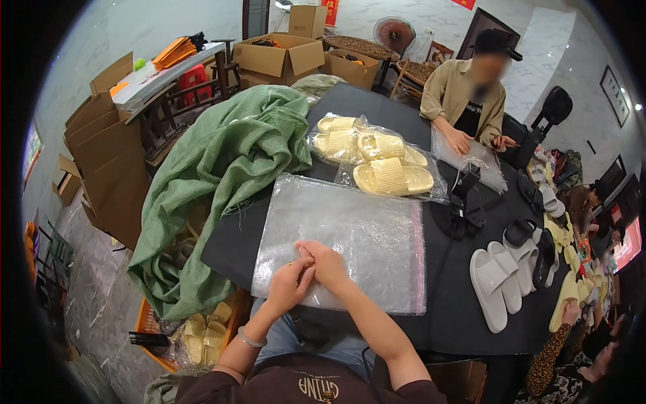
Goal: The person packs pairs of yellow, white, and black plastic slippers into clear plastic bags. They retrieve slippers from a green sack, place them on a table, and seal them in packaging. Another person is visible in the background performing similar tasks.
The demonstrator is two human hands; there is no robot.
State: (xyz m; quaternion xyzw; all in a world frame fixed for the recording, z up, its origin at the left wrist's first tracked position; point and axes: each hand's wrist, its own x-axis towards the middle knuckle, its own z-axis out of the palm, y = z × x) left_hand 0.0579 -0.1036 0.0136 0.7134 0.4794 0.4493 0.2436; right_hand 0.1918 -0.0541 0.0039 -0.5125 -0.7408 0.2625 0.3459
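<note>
A flat clear plastic bag with a pink strip along its right edge lies on the black table in front of me; it may be a stack. My left hand and my right hand meet over its near left part. Their fingers are curled and pressed together, the right hand's reaching over the left's. Anything between the fingers is hidden. Beyond the bag lie pale yellow slippers wrapped in clear plastic, with more wrapped yellow slippers behind them.
Green woven cloth drapes over the table's left side. Below it, an orange crate holds yellow slippers. Grey slippers and black ones stand at right. A black device stands mid-table. Across, a person handles clear plastic; others sit at right.
</note>
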